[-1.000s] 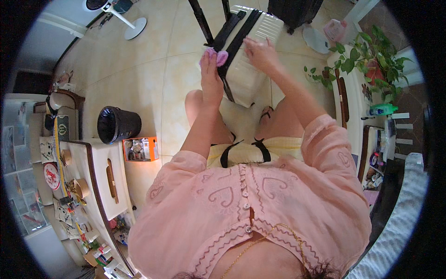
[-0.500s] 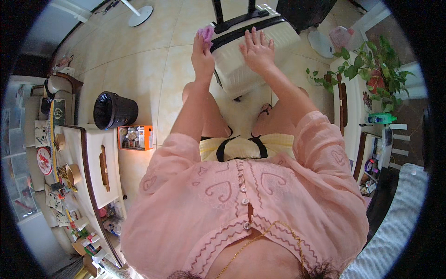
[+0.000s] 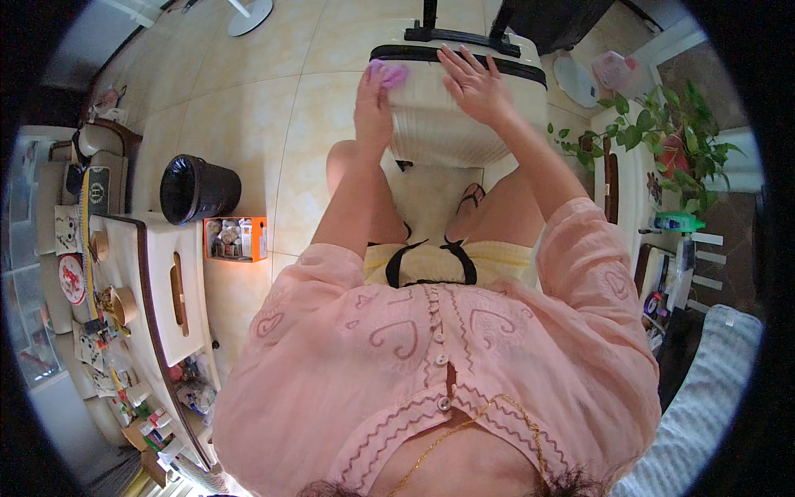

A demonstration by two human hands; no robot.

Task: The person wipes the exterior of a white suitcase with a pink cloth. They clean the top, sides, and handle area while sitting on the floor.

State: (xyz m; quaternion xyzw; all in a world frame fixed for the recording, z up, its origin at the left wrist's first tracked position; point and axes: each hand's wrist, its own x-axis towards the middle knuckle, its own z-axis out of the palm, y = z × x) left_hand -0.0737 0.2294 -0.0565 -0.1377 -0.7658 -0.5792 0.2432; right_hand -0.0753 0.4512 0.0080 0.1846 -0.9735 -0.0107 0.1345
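Note:
A cream hard-shell suitcase (image 3: pixel 447 112) with a black zip band and a raised black pull handle stands upright on the floor in front of my legs. My left hand (image 3: pixel 374 112) is closed on a crumpled purple cloth (image 3: pixel 391 74) at the suitcase's upper left corner, near the zip band. On the right part of the case, my right hand (image 3: pixel 479 89) lies flat, its fingers spread and their tips over the black band. The underside of the cloth is hidden.
To the left, a black bin (image 3: pixel 199 189) and an orange box of small packages (image 3: pixel 235 238) stand beside a white table (image 3: pixel 170 240). At the right are a leafy potted plant (image 3: pixel 671 137) and a white cabinet (image 3: pixel 609 174). Dark luggage (image 3: pixel 542 33) stands behind the suitcase.
The suitcase has turned so its ribbed side now squarely faces me. My left hand with the cloth has shifted right and slightly down; my right hand has moved slightly right.

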